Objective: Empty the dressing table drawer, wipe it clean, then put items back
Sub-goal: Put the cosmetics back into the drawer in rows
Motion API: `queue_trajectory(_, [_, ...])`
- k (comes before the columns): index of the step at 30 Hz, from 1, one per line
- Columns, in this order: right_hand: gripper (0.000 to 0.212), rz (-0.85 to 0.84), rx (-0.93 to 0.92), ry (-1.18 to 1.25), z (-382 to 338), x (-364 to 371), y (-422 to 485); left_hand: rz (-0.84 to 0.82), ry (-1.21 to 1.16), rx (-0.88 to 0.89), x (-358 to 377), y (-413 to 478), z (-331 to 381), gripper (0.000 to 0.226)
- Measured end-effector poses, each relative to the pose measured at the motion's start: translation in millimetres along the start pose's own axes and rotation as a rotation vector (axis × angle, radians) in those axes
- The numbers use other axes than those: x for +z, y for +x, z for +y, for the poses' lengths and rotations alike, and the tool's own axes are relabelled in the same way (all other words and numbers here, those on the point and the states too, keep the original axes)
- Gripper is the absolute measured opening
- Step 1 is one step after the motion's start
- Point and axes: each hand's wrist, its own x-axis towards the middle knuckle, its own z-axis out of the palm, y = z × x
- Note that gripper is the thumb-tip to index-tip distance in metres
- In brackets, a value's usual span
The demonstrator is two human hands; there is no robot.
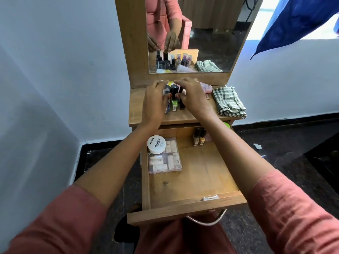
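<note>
The wooden drawer is pulled open below the dressing table top. Inside lie a clear plastic box of small bottles, a white nail polish remover tub resting on it, and two small amber bottles at the back. On the table top stands a cluster of nail polish bottles. My left hand and my right hand cup this cluster from either side, fingers curled around the bottles. A folded checked cloth lies at the right of the top.
A mirror rises behind the table top and reflects the bottles and hands. A pink tube lies behind my right hand. White walls flank the table, a blue cloth hangs at upper right, and the floor is dark stone.
</note>
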Motion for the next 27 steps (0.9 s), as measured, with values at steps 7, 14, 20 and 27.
queue_trajectory(7, [0.024,-0.072,0.002,-0.09,1.8,1.6,13.7,-0.043,0.01,-0.016,0.7,5.8,-0.5,0.028])
queue_trajectory(14, [0.022,-0.053,0.044,0.082,-3.0,-4.3,3.1,-0.065,-0.052,-0.047,-5.5,2.2,4.8,0.028])
queue_trajectory(20, [0.02,-0.028,0.07,0.142,-2.9,-16.8,-14.7,-0.103,-0.136,-0.072,-11.8,-7.6,13.2,0.027])
queue_trajectory(27, [0.022,-0.011,0.052,0.153,0.3,-30.9,-41.6,-0.149,-0.178,-0.032,-10.4,-26.8,19.2,0.025])
